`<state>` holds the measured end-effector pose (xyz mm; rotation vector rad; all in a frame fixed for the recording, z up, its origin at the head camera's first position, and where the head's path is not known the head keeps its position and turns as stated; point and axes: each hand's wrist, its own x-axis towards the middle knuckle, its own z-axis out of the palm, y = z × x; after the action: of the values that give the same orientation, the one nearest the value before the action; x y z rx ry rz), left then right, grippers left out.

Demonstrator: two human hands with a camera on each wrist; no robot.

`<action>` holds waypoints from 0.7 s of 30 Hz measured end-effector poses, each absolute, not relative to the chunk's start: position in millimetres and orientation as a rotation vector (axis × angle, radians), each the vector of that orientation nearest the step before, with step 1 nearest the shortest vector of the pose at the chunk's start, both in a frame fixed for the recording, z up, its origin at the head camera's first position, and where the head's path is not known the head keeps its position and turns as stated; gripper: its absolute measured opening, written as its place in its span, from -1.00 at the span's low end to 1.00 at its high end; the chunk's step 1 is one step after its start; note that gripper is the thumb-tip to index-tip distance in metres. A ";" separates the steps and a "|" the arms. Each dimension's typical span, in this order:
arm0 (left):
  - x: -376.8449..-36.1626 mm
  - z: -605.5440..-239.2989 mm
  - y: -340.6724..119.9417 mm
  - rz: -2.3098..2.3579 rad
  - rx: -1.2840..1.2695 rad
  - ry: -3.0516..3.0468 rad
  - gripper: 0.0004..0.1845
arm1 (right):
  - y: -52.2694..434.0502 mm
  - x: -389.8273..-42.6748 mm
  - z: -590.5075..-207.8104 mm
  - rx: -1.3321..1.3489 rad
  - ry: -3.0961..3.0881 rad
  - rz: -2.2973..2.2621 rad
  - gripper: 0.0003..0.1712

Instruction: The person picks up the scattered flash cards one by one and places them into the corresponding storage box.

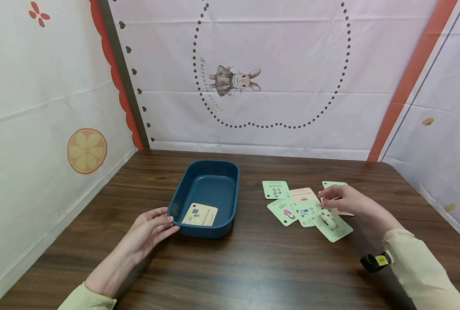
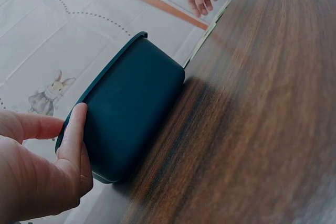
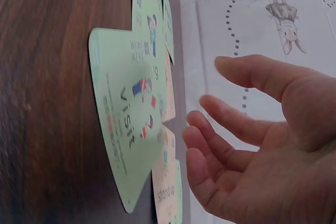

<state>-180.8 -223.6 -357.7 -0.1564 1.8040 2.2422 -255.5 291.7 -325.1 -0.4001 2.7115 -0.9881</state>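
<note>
A dark brown wood-grain tabletop (image 1: 253, 267) fills the lower part of the scene, enclosed on three sides by pale printed cloth panels (image 1: 276, 64); the rear panel carries a small rabbit figure (image 1: 233, 79) inside a dotted outline, and the panel to the left of the tray shows an orange-slice motif (image 1: 87, 150). A dark blue tray (image 1: 206, 197) sits on the tabletop toward the back, with one yellowish card (image 1: 200, 214) lying flat inside it against its near wall. The left hand (image 1: 148, 230) rests at the tray's near-left corner, fingers fairly straight, thumb and fingertips touching its outer wall. To the right of the tray, well apart from it, a loose overlapping spread of pale green picture cards (image 1: 307, 206) lies face up; the nearest one reads "visit" (image 3: 126, 124). The right hand (image 1: 344, 200) hovers over that spread's far-right side, fingers relaxed and slightly bent, gripping nothing.
</note>
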 end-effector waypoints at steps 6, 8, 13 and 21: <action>-181.2 -357.2 -223.8 2.242 -0.163 1.804 -0.45 | 298.1 -256.1 -325.8 -0.506 2.736 -0.917 -0.53; -181.3 -356.8 -223.4 2.242 -0.167 1.804 -0.46 | 300.7 -255.6 -325.6 -0.531 2.749 -0.901 -0.54; -181.6 -356.1 -223.0 2.241 -0.172 1.806 -0.48 | 304.9 -254.4 -323.8 -0.540 2.761 -0.844 -0.56; -181.4 -356.9 -223.6 2.235 -0.170 1.812 -0.45 | 300.4 -251.0 -324.6 -0.526 2.807 -0.737 -0.55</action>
<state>-181.4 -223.6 -356.9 -0.1697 1.8120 2.2351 -251.0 300.4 -324.6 -0.5256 2.8073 -0.7371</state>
